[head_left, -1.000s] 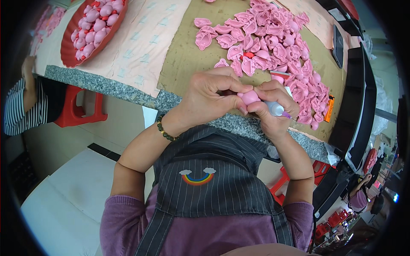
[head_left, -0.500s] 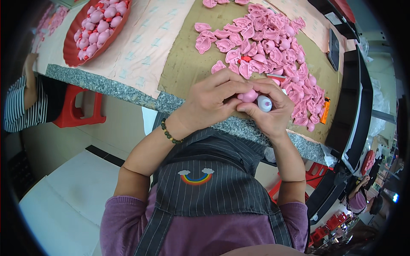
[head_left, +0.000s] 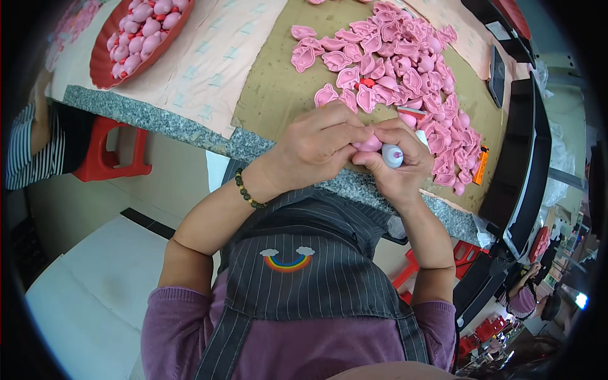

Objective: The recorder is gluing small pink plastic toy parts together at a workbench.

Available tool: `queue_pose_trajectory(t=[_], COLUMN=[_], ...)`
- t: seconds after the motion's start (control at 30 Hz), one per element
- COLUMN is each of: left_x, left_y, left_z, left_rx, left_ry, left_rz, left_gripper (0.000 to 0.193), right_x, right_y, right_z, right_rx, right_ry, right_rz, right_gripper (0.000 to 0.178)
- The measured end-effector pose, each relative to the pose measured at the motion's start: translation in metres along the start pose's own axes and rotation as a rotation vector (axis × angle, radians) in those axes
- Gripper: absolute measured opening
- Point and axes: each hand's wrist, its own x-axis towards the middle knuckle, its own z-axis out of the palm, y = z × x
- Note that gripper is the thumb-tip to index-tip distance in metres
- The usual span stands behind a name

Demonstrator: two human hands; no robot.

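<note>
Over the front edge of the table, my two hands meet around a small, rounded pink plastic piece [head_left: 368, 144]. My left hand [head_left: 315, 151], with a dark bead bracelet at its wrist, pinches this piece between thumb and fingertips. The fingers of my right hand [head_left: 406, 166] also press on the piece from the other side. Tucked in the right palm is a small white squeeze bottle [head_left: 392, 156], its pinkish tip pointing up towards me. Just beyond my hands lies a heap of pink moulded half-shells [head_left: 380, 92]. My fingers hide part of the piece.
A red scalloped basket [head_left: 101, 73] of round pink and red pieces stands at the far left. Near the heap's right side lies an orange-handled tool [head_left: 481, 166]; a dark phone-like object [head_left: 496, 77] is farther back. Another person's striped sleeve [head_left: 22, 145] and a red stool [head_left: 111, 155] are at left.
The whole view has shifted slightly. Both hands keep hold of the pink piece, with only a small change in finger position, and the bottle stays in my right hand.
</note>
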Motion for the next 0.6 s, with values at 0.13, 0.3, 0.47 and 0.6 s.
queue_pose_trajectory(t=[0.13, 0.3, 0.47, 0.6], left_x=[0.000, 0.006, 0.009, 0.008], left_y=[0.000, 0.003, 0.001, 0.004], left_z=[-0.001, -0.005, -0.011, -0.012], left_rx=[-0.002, -0.120, -0.337, -0.520], left_ry=[0.000, -0.036, -0.038, -0.104], left_rz=[-0.001, -0.115, -0.361, -0.451], left_gripper=[0.030, 0.031, 0.032, 0.031], right_x=[0.002, 0.001, 0.015, 0.008], right_y=[-0.001, 0.001, -0.001, -0.002], right_z=[-0.001, 0.003, 0.001, -0.004], right_rx=[-0.016, 0.164, 0.136, 0.059], right_ry=[-0.014, 0.052, 0.058, 0.082], right_rz=[-0.007, 0.097, -0.019, 0.026], right_gripper=[0.032, 0.038, 0.038, 0.036])
